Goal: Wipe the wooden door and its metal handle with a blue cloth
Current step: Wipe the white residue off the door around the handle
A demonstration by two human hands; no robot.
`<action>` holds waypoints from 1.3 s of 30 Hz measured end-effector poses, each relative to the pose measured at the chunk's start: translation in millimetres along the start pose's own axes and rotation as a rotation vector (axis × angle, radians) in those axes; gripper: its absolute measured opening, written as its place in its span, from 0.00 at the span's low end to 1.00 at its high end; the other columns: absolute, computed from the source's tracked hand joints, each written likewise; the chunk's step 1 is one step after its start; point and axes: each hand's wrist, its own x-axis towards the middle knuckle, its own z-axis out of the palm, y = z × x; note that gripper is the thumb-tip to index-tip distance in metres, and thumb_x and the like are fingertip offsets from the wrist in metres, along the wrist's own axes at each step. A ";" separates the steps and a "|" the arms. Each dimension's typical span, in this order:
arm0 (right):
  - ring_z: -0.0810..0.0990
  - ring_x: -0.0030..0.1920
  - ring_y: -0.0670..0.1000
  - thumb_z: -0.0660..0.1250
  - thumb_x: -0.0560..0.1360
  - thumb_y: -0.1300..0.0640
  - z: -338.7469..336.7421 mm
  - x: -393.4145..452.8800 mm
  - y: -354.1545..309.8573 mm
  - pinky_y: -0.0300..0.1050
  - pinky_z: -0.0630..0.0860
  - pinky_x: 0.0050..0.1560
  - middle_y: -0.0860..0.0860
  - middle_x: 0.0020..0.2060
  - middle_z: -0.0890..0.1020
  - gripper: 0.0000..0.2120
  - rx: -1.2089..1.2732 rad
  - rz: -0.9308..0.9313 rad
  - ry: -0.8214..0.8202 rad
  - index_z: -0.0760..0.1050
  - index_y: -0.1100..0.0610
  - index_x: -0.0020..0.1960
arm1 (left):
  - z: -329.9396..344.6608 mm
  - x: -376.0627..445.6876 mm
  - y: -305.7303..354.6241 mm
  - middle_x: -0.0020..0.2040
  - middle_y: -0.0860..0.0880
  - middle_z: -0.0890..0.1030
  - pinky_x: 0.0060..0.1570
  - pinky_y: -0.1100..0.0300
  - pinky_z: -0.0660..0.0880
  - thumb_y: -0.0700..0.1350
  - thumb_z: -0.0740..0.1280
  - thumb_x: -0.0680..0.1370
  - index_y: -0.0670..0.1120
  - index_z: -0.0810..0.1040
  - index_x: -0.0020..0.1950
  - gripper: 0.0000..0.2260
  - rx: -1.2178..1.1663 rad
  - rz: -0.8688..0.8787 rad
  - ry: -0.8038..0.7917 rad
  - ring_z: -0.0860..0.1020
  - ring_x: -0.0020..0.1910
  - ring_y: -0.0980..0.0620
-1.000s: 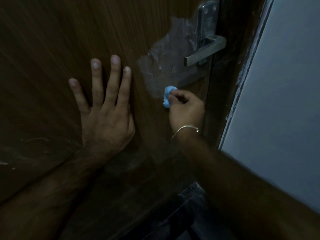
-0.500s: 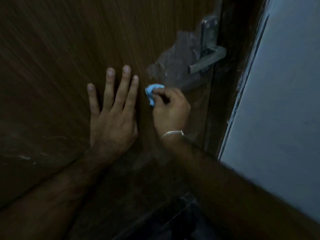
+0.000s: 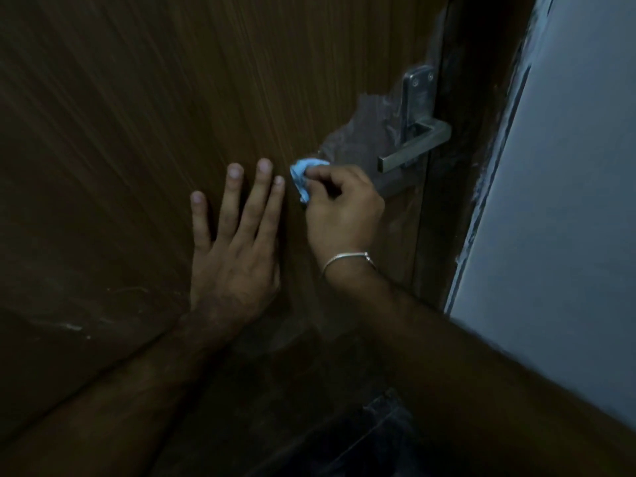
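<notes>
Right hand [image 3: 344,208] pinched blue cloth [image 3: 304,175] against wooden door [image 3: 155,115]; left hand [image 3: 234,246] lay flat, grip open. Metal handle [image 3: 413,146] untouched; most apparently remained.

Just one head cam here, looking forward and down, really close to the wooden door [image 3: 137,132]; handle [image 3: 414,146] far right, both forearms coming in from below.

Lighting dim throughout. Grey-blue wall [image 3: 564,201] at 3 o'clock, plain. Dark frame [image 3: 481,132] alongside wall edge, paint chipped. Floor at 6 o'clock indistinct.
</notes>
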 end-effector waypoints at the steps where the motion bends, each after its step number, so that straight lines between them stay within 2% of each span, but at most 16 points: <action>1: 0.82 0.45 0.49 0.71 0.69 0.68 2.3 5.4 -3.5 0.35 0.77 0.48 0.54 0.42 0.84 0.06 0.005 -0.029 0.004 0.84 0.60 0.43 | -1.1 -0.2 0.0 0.84 0.47 0.49 0.77 0.40 0.37 0.50 0.60 0.80 0.46 0.51 0.83 0.34 -0.005 0.003 -0.006 0.43 0.82 0.45; 4: 0.82 0.46 0.48 0.72 0.70 0.68 -2.4 3.3 3.9 0.29 0.75 0.49 0.54 0.43 0.84 0.06 -0.015 -0.076 -0.070 0.84 0.60 0.44 | -11.7 1.7 5.3 0.83 0.47 0.55 0.76 0.39 0.45 0.49 0.61 0.78 0.46 0.57 0.82 0.33 -0.048 -0.040 -0.025 0.50 0.82 0.44; 7: 0.82 0.47 0.47 0.72 0.71 0.67 -20.5 -14.1 15.6 0.22 0.71 0.48 0.52 0.45 0.84 0.06 -0.064 0.119 -0.237 0.84 0.60 0.46 | -31.9 12.9 16.4 0.75 0.45 0.70 0.67 0.41 0.61 0.49 0.61 0.77 0.46 0.69 0.76 0.26 -0.296 -0.155 -0.052 0.64 0.71 0.44; 9: 0.81 0.46 0.43 0.71 0.71 0.68 -24.8 -15.1 11.8 0.26 0.75 0.48 0.51 0.45 0.83 0.06 0.003 0.133 -0.260 0.83 0.60 0.46 | -43.1 23.2 23.3 0.67 0.46 0.76 0.60 0.54 0.71 0.50 0.60 0.80 0.45 0.70 0.74 0.22 -0.687 -0.270 -0.082 0.71 0.63 0.50; 11: 0.81 0.47 0.41 0.70 0.72 0.69 -26.3 -10.2 -2.7 0.29 0.76 0.47 0.52 0.46 0.83 0.07 0.144 0.097 -0.273 0.82 0.61 0.47 | -50.8 33.7 29.8 0.63 0.52 0.77 0.53 0.73 0.73 0.50 0.62 0.83 0.46 0.69 0.74 0.20 -1.019 -0.401 -0.113 0.76 0.58 0.61; 13: 0.82 0.48 0.43 0.69 0.72 0.69 -29.0 -3.7 -15.6 0.33 0.78 0.47 0.53 0.48 0.82 0.09 0.296 0.110 -0.277 0.80 0.59 0.51 | -55.1 45.5 34.1 0.56 0.57 0.79 0.47 0.76 0.74 0.48 0.67 0.81 0.49 0.72 0.70 0.17 -1.172 -0.550 -0.089 0.80 0.51 0.67; 15: 0.84 0.47 0.46 0.67 0.74 0.68 -34.1 1.8 -24.6 0.40 0.81 0.46 0.52 0.49 0.82 0.13 0.424 0.162 -0.271 0.75 0.55 0.54 | -59.3 59.5 33.5 0.51 0.57 0.81 0.44 0.71 0.78 0.44 0.69 0.80 0.52 0.75 0.63 0.12 -1.269 -0.704 -0.026 0.82 0.45 0.66; 18: 0.84 0.40 0.48 0.67 0.74 0.69 -39.2 11.7 -33.8 0.46 0.83 0.40 0.52 0.52 0.78 0.17 0.481 0.259 -0.256 0.71 0.51 0.55 | -62.8 73.6 29.1 0.46 0.56 0.83 0.38 0.73 0.76 0.41 0.69 0.80 0.51 0.78 0.56 0.08 -1.323 -0.788 0.009 0.82 0.40 0.67; 22: 0.83 0.41 0.46 0.69 0.75 0.65 -44.5 27.6 -37.9 0.41 0.81 0.38 0.52 0.54 0.82 0.17 0.434 0.383 -0.398 0.74 0.54 0.61 | -72.3 82.6 27.4 0.45 0.54 0.85 0.37 0.72 0.76 0.43 0.70 0.80 0.50 0.80 0.56 0.06 -1.377 -0.793 -0.010 0.84 0.41 0.63; 25: 0.84 0.49 0.51 0.67 0.77 0.64 -53.1 30.5 -42.7 0.43 0.82 0.47 0.58 0.50 0.85 0.11 0.595 0.539 -0.485 0.78 0.62 0.59 | -78.1 87.1 27.2 0.41 0.54 0.85 0.34 0.71 0.77 0.43 0.70 0.80 0.49 0.80 0.57 0.06 -1.402 -0.828 -0.020 0.84 0.40 0.63; 28: 0.84 0.50 0.55 0.67 0.75 0.65 -61.6 30.3 -48.3 0.50 0.80 0.55 0.59 0.50 0.84 0.12 0.706 0.644 -0.428 0.77 0.67 0.58 | -82.2 86.8 27.7 0.39 0.56 0.83 0.36 0.65 0.82 0.45 0.70 0.79 0.52 0.77 0.58 0.08 -1.290 -0.823 -0.006 0.83 0.39 0.66; 30: 0.83 0.48 0.54 0.68 0.75 0.66 -64.0 30.9 -52.6 0.52 0.79 0.55 0.58 0.47 0.84 0.11 0.721 0.658 -0.393 0.76 0.67 0.57 | -84.5 86.1 28.2 0.41 0.54 0.83 0.39 0.62 0.82 0.46 0.70 0.79 0.54 0.74 0.59 0.11 -1.246 -0.809 0.023 0.83 0.41 0.64; 32: 0.82 0.48 0.53 0.67 0.75 0.66 -64.7 31.8 -55.7 0.49 0.80 0.53 0.57 0.46 0.83 0.10 0.737 0.662 -0.394 0.76 0.66 0.55 | -88.5 85.2 29.6 0.45 0.52 0.81 0.40 0.67 0.79 0.45 0.70 0.79 0.53 0.72 0.59 0.11 -1.197 -0.743 0.022 0.83 0.43 0.59; 34: 0.81 0.51 0.53 0.67 0.75 0.66 -66.9 33.6 -55.7 0.46 0.80 0.51 0.57 0.49 0.82 0.08 0.762 0.687 -0.428 0.77 0.64 0.54 | -91.2 84.1 30.7 0.54 0.53 0.76 0.45 0.69 0.76 0.45 0.70 0.79 0.53 0.74 0.57 0.09 -1.041 -0.625 0.010 0.79 0.51 0.56; 36: 0.81 0.53 0.53 0.66 0.76 0.64 -70.4 36.5 -53.6 0.44 0.81 0.49 0.57 0.52 0.82 0.07 0.786 0.708 -0.498 0.78 0.62 0.53 | -95.8 84.7 29.8 0.57 0.53 0.73 0.51 0.63 0.76 0.47 0.69 0.79 0.53 0.79 0.55 0.05 -0.964 -0.548 -0.003 0.75 0.56 0.54; 39: 0.81 0.55 0.52 0.64 0.77 0.61 -74.1 40.7 -51.1 0.43 0.80 0.49 0.57 0.56 0.82 0.12 0.808 0.732 -0.614 0.77 0.62 0.58 | -105.6 88.0 28.4 0.50 0.56 0.83 0.48 0.68 0.78 0.49 0.68 0.80 0.51 0.83 0.55 0.07 -1.264 -0.536 -0.126 0.81 0.51 0.61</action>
